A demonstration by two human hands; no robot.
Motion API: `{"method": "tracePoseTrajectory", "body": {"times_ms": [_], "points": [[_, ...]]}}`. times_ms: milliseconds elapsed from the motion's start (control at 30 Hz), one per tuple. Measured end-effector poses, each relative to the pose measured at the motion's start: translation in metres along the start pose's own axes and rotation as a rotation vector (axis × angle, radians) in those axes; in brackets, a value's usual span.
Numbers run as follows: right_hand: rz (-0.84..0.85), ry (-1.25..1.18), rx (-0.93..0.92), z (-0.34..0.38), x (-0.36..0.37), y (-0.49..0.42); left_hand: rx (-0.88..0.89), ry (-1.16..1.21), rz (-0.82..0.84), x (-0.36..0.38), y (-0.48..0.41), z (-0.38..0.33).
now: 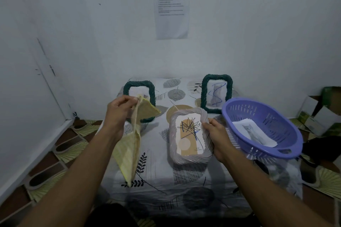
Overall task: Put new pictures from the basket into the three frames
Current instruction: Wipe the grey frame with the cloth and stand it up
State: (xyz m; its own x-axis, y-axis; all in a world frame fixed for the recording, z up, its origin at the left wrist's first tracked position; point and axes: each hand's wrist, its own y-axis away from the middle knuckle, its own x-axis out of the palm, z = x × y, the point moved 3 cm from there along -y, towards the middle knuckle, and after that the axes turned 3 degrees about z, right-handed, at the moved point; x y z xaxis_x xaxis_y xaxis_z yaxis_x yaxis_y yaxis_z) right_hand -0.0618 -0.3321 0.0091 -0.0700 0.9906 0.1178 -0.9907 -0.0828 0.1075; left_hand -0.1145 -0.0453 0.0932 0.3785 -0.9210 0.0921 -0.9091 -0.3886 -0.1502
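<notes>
My left hand (pixel 120 111) pinches a yellow cloth (pixel 130 145) by one corner, and the cloth hangs down over the table's left side. My right hand (pixel 217 134) grips the right edge of a pale grey woven frame (pixel 190 158), tilted up off the table, with a flower drawing in it. Two dark green woven frames stand at the back: the left one (pixel 129 85) is partly hidden behind the cloth, the right one (pixel 204 94) shows a blue scribble picture. At the right, a purple basket (pixel 238 108) holds paper pictures (pixel 252 131).
The low table (pixel 166 180) has a leaf-patterned cover and stands against a white wall with a printed sheet (pixel 171 10). Cardboard boxes (pixel 321 112) lie on the floor at the far right. Patterned floor mats surround the table.
</notes>
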Motion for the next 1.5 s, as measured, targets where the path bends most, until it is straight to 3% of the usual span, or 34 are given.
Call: {"method": "tracePoseTrajectory", "body": {"times_ms": [233, 467, 533, 700, 833, 900, 1000, 1067, 1133, 1333, 1500], "points": [[-0.011, -0.01, 0.006, 0.01, -0.001, 0.003, -0.161, 0.176, 0.075, 0.017, 0.012, 0.032], [-0.031, 0.01, -0.073, 0.037, -0.01, 0.0, 0.327, 0.293, -0.121, -0.018, -0.005, -0.066], [-0.022, 0.011, -0.075, 0.038, -0.007, 0.0, 0.376, 0.225, -0.095, -0.013, -0.006, -0.081], [0.025, -0.017, -0.059, 0.034, 0.008, 0.003, 0.174, -0.044, 0.077, 0.053, 0.007, -0.021], [0.038, -0.049, -0.049, 0.028, 0.011, 0.006, -0.071, 0.04, 0.117, 0.095, 0.029, 0.029], [0.028, -0.022, -0.034, 0.025, 0.01, 0.006, 0.108, -0.222, 0.204, 0.105, 0.035, 0.039], [0.006, -0.072, 0.008, 0.019, 0.003, 0.005, 0.513, -0.768, 0.526, 0.113, 0.039, 0.051], [0.011, -0.105, 0.063, 0.015, -0.002, 0.004, 0.61, -1.029, 0.681, 0.112, 0.036, 0.062], [0.027, -0.117, 0.077, 0.011, -0.003, 0.004, 0.64, -1.205, 0.676, 0.105, 0.032, 0.07], [0.047, -0.197, 0.043, 0.017, 0.003, -0.002, 0.704, -1.301, 0.775, 0.101, 0.059, 0.08], [0.129, -0.284, 0.051, 0.008, 0.018, 0.007, 0.711, -1.305, 0.529, 0.095, 0.046, 0.068]]}}
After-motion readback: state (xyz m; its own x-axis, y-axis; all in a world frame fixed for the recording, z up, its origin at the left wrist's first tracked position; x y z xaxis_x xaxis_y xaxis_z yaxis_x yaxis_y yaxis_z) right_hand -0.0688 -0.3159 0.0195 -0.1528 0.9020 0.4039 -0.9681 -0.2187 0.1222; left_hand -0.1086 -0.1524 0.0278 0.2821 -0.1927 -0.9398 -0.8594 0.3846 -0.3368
